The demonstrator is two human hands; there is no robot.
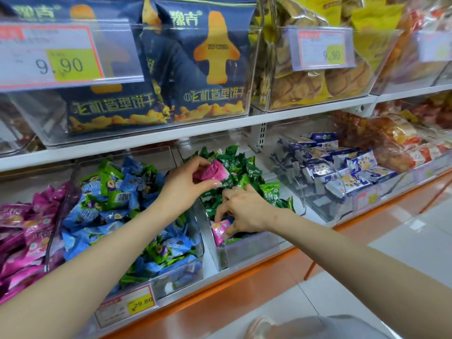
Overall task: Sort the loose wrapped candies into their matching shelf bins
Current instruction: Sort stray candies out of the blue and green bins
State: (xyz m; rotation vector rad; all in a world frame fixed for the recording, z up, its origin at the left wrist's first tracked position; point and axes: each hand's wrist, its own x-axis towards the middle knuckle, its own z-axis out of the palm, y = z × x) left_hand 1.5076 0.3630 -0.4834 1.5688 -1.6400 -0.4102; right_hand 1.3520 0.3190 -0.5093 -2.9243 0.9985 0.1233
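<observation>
Two strays are in hand, picked from the green bin (247, 250) where they don't belong. Left hand (186, 183) pinches the raised pink candy (212, 172) above the green sweets. Right hand (245, 211) pinches the low pink candy (219, 230) at the bin's front (prob. both bound for the pink pile (24, 216), far left, past the blue bin (176, 275)).

In one candy bin (247, 250), the left hand (188, 182) holds a candy (212, 171) toward the back, and the right hand (244, 211) pinches a second candy (220, 228) at the front. A neighbouring bin (181, 270) stands left, a packet bin (325, 206) right, biscuit bags (210, 69) above.
</observation>
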